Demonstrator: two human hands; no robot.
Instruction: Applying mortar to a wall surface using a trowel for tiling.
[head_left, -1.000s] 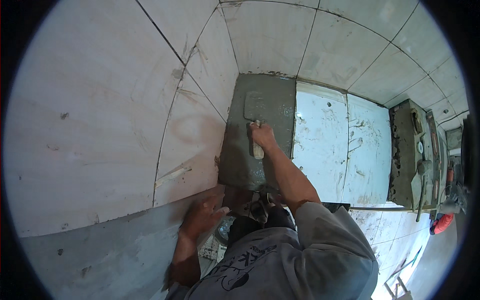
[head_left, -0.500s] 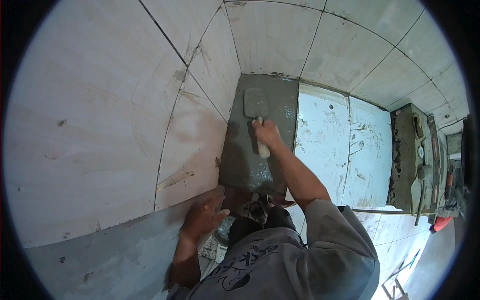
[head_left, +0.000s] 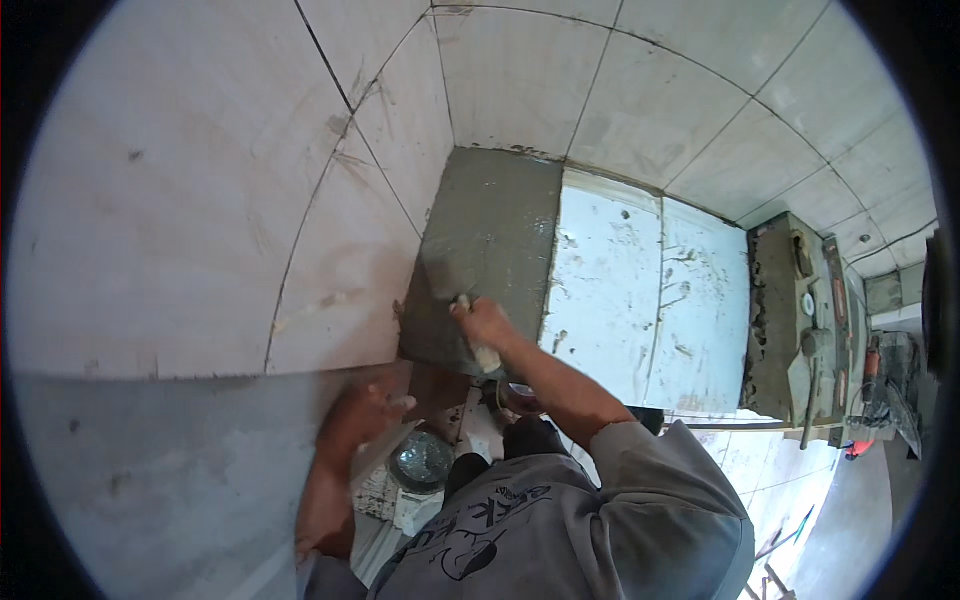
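My right hand (head_left: 482, 326) is closed round the pale handle of a trowel (head_left: 485, 355); its blade (head_left: 450, 275) lies on a grey wet mortar bed (head_left: 500, 200) in the corner, near the left tiled wall (head_left: 350, 250). My left hand (head_left: 365, 405), slightly blurred, is lower left beside the wall's bottom edge, fingers apart and partly bent, holding nothing visible. A round bucket with watery grey contents (head_left: 420, 462) sits below it. Two white panels (head_left: 600, 280) lie right of the mortar.
At the right, a mortar-smeared ledge (head_left: 775, 300) carries a mallet (head_left: 814, 350), a long level (head_left: 838, 290) and a small white roll (head_left: 808, 303). Beyond are dark tools or bags (head_left: 890, 380) and a red item (head_left: 860, 447). Tiled walls (head_left: 700, 120) enclose the back and left.
My right hand and trowel have moved down and left across the mortar, toward the near left part. My left hand sits further left. The whole view has shifted a little.
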